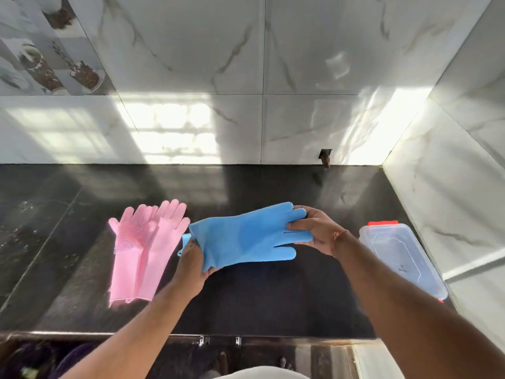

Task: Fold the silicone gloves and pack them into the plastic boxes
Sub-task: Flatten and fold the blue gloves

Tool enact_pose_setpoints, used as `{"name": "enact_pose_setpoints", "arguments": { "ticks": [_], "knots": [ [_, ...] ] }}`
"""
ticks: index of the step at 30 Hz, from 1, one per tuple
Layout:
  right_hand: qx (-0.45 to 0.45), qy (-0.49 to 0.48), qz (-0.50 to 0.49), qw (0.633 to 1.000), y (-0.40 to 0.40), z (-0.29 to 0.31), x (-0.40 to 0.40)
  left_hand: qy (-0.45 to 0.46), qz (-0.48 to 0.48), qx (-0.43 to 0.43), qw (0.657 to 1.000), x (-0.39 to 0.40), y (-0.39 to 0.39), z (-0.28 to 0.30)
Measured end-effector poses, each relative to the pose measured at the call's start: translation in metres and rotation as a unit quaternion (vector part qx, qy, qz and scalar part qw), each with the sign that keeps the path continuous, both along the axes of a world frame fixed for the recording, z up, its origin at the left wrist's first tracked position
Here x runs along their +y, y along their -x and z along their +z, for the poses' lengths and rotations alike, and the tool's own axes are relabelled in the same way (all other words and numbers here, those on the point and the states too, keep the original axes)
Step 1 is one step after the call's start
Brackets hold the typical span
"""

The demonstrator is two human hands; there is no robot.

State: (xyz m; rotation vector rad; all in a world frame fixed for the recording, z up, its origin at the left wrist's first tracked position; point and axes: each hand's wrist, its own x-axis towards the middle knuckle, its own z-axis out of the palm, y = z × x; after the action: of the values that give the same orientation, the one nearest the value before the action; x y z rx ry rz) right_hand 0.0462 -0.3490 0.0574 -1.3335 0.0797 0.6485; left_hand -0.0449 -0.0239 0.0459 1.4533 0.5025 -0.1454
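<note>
A blue silicone glove (246, 236) is stretched sideways just above the black counter (273, 296). My left hand (192, 266) grips its cuff end at the left, and my right hand (317, 231) pinches its fingers at the right. Two pink silicone gloves (142, 250) lie flat, overlapping, on the counter to the left, fingers pointing toward the wall. A clear plastic box (404, 258) with a lid and red clips sits closed at the right edge of the counter.
Marble wall tiles rise behind the counter and along the right side (451, 187), right beside the box. The counter's front edge (246, 336) runs below my forearms. A small dark notch (325, 155) sits at the wall's base.
</note>
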Motion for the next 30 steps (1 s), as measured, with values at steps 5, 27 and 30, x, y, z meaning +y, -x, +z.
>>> {"name": "enact_pose_setpoints", "arguments": {
  "ticks": [5, 27, 30],
  "knots": [
    [-0.012, 0.114, 0.067, 0.991, -0.009, 0.004, 0.019, 0.075, -0.022, 0.114, 0.990, 0.009, 0.049, -0.031],
    [-0.192, 0.342, 0.158, 0.906, -0.068, -0.015, 0.182, -0.652, -0.243, -0.093, 0.713, 0.046, 0.050, -0.039],
    [-0.207, 0.344, 0.141, 0.905, -0.070, -0.021, 0.187, -0.639, -0.255, -0.233, 0.687, 0.019, 0.020, -0.061]
  ]
}}
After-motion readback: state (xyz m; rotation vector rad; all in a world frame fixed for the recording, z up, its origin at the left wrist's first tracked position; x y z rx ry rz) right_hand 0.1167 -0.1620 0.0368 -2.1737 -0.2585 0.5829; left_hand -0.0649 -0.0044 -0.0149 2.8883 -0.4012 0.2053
